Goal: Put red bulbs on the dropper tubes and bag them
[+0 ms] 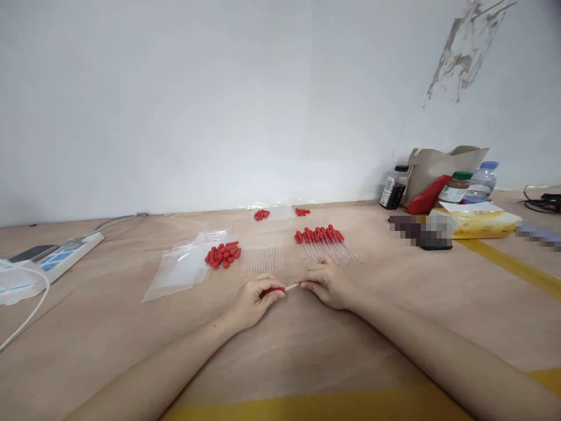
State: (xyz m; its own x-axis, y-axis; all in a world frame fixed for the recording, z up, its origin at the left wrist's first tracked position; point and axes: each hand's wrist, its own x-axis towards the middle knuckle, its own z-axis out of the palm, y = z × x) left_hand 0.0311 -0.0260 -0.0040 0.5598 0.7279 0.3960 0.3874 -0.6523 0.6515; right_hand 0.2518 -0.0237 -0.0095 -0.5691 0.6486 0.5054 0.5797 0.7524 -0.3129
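Note:
My left hand (258, 299) is closed around a red rubber bulb (276, 289), most of it hidden by the fingers. A thin clear glass dropper tube (291, 287) runs from the bulb to my right hand (325, 284), which pinches its other end. Beyond my hands lies a row of bare clear tubes (262, 259). To its left is a pile of loose red bulbs (223, 254), partly on clear plastic zip bags (179, 266). Behind my right hand, several droppers with red bulbs fitted (322, 235) lie side by side.
Small groups of red bulbs (262, 215) lie near the wall on clear plastic. At left is a white power strip (72, 256) with cables. At right stand a dark bottle (394, 188), a grey bag (438, 166), a jar (456, 188) and a yellow tissue pack (486, 223).

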